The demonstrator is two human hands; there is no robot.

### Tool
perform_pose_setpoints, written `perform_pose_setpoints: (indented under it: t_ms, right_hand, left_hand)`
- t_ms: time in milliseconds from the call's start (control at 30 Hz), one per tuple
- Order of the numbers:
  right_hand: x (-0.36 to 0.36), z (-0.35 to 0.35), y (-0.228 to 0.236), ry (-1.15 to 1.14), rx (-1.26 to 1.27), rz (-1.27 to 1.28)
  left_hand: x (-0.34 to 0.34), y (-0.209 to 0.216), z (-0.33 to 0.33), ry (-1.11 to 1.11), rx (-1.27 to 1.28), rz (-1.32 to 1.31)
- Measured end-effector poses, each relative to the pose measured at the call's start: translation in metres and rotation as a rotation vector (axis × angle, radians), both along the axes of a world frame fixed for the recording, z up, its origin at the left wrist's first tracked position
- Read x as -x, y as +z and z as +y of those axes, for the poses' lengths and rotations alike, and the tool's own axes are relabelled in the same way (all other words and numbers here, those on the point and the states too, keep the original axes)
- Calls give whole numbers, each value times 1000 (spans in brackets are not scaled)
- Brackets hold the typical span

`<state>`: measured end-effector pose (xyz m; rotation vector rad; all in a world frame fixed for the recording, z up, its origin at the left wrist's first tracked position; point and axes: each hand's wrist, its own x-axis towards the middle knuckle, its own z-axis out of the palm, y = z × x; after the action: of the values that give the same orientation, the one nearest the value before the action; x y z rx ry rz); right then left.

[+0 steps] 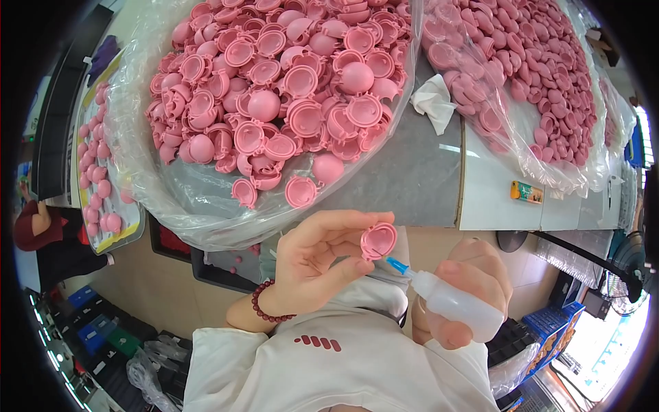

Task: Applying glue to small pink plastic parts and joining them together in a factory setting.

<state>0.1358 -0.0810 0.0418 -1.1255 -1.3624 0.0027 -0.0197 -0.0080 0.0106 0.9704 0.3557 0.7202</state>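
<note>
Between the thumb and fingers of my left hand (312,254) is a small pink plastic cup-shaped shell (379,240), its hollow side facing up toward me. My right hand (480,281) is wrapped round a translucent white squeeze bottle (456,305), held tilted. The bottle's blue needle tip (397,266) points at the lower rim of the shell; whether it touches cannot be told. Just beyond my hands, a heap of similar pink shells (264,106) lies in a clear plastic bag (171,216) on the grey table (391,185).
A second bag of pink pieces (528,82) lies at the far right. Near it are a crumpled white tissue (434,103) and an orange-and-green small box (526,192). At left, pink balls rest on a tray (123,237), with another person (41,230) beside it. A black fan (628,264) stands right.
</note>
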Motion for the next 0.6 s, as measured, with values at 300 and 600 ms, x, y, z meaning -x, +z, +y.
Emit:
perform_pose_setpoints:
  t_ms: [300, 600]
  right_hand:
    - [0, 5, -1, 30, 6, -21]
    - [-2, 1, -1, 1, 84, -65]
  left_hand:
    - [0, 2, 1, -25, 31, -1]
    - [1, 3, 1, -23, 18, -39]
